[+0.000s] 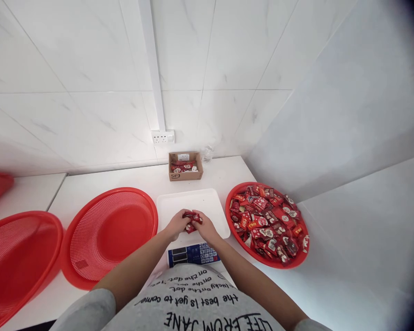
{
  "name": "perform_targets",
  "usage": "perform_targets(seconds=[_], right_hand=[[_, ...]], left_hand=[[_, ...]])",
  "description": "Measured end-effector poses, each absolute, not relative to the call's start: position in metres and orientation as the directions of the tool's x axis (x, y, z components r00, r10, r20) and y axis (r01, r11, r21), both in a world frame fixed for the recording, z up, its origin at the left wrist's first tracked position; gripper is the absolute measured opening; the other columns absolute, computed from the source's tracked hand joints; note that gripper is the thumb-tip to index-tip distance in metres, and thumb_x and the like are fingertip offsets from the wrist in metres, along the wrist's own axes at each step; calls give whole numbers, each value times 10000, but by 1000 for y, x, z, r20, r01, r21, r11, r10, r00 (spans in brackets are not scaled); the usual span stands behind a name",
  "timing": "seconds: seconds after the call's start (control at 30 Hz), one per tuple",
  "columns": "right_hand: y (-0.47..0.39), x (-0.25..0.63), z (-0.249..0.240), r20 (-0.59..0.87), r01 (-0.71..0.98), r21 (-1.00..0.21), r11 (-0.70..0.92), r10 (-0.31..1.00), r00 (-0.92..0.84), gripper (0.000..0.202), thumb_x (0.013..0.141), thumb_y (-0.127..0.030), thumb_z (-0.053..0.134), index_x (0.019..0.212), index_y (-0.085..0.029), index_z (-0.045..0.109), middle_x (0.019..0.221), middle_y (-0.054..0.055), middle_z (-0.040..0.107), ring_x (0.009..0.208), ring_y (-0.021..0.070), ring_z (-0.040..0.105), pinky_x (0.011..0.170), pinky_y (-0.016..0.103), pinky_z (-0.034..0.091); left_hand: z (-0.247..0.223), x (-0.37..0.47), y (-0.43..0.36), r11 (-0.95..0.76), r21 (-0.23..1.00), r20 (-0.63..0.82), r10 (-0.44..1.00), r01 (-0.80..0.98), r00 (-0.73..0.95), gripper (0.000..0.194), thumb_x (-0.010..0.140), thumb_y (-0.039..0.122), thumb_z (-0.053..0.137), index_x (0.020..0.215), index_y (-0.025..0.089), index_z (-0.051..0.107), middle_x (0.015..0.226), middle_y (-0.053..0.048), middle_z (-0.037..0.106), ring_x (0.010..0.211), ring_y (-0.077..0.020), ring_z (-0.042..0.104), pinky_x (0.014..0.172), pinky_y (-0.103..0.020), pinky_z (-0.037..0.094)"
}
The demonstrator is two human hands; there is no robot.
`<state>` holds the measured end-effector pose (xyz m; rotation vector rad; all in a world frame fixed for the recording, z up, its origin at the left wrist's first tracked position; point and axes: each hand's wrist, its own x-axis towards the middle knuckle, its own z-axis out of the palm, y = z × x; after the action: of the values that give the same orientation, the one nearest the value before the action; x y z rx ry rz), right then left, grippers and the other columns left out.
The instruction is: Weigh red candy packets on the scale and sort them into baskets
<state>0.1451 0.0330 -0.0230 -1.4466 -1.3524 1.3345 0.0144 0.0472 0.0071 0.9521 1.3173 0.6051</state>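
Some red packets (190, 226), between left fingers (181, 221) and right fingers (204, 223), both curled closed on them.

White marble-effect tiled wall (106, 69); white cable trunking (153, 59) down to wall socket (163, 136); plain side wall (362, 101); white worktop (224, 172).

Gripping with both hands, close together

Reaches forward with the left arm (141, 258) and the right arm (250, 271), slanting one toward the other. Holds the left hand (176, 225) and the right hand (207, 229) just beside each other, well short of the far edge of the table (224, 174) and left of its far right corner. Curls the fingers (181, 213) inward, turning the backs outward. Shows the wrists (167, 233) nearly straight.
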Motion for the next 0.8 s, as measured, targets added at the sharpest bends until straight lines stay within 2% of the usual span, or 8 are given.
perform_targets(seconds=[0.1, 0.2, 0.33, 0.4, 0.57, 0.7, 0.8], right_hand=[[35, 147, -18, -160, 219, -966, -134, 981, -106, 395, 720, -187, 515, 1111, -213, 569, 1120, 49, 623, 1035, 178, 571, 949, 382, 419], [36, 146, -10, -132, 272, -957, -101, 986, -101, 406, 732, -177, 494, 1131, -205, 562, 1147, 58, 609, 1067, 180, 551, 980, 392, 389], [33, 142, 3, -108, 389, -920, -53, 987, -122, 454, 740, -154, 471, 1187, -202, 535, 1206, 71, 572, 1124, 183, 512, 1020, 403, 347], [30, 139, 9, -88, 415, -910, -14, 983, -161, 464, 759, -160, 455, 1217, -207, 516, 1223, 74, 559, 1134, 185, 503, 1019, 409, 348], [18, 128, 19, 22, 427, -894, 137, 965, -263, 528, 765, -155, 465, 1288, -223, 456, 1305, 80, 490, 1214, 202, 430, 1040, 431, 321], [8, 121, 29, 80, 419, -881, 220, 942, -325, 570, 767, -193, 514, 1324, -255, 413, 1351, 69, 445, 1258, 215, 375, 1057, 451, 292], [4, 121, 41, 60, 406, -889, 214, 932, -358, 574, 771, -222, 532, 1329, -258, 405, 1356, 65, 443, 1262, 218, 375, 1057, 453, 296]], left_hand=[[14, 16, 45, 599, 799, -576, 786, -44, 226, 201, 727, 235, 568, 914, 177, 526, 627, 27, 532, 494, -82, 483, 565, -249, 450], [24, 16, 44, 649, 737, -601, 757, -188, 257, 230, 777, 387, 536, 841, 167, 538, 665, 5, 551, 542, -90, 509, 598, -253, 470], [34, 16, 43, 755, 512, -704, 642, -410, 304, 386, 800, 541, 489, 802, 161, 559, 701, -15, 579, 603, -113, 545, 637, -268, 495], [36, 15, 41, 774, 452, -719, 610, -443, 332, 429, 794, 584, 473, 789, 165, 564, 654, -2, 565, 567, -111, 534, 608, -262, 495], [35, 7, 40, 752, 383, -658, 630, -536, 413, 414, 809, 582, 453, 799, 187, 576, 603, 31, 538, 515, -94, 525, 533, -227, 466], [32, 1, 40, 712, 341, -617, 662, -614, 425, 428, 827, 563, 437, 909, 181, 611, 641, 9, 583, 544, -111, 565, 565, -247, 481], [30, 0, 37, 716, 311, -614, 653, -625, 443, 427, 823, 548, 456, 940, 169, 613, 681, -19, 616, 612, -140, 607, 613, -274, 500]])
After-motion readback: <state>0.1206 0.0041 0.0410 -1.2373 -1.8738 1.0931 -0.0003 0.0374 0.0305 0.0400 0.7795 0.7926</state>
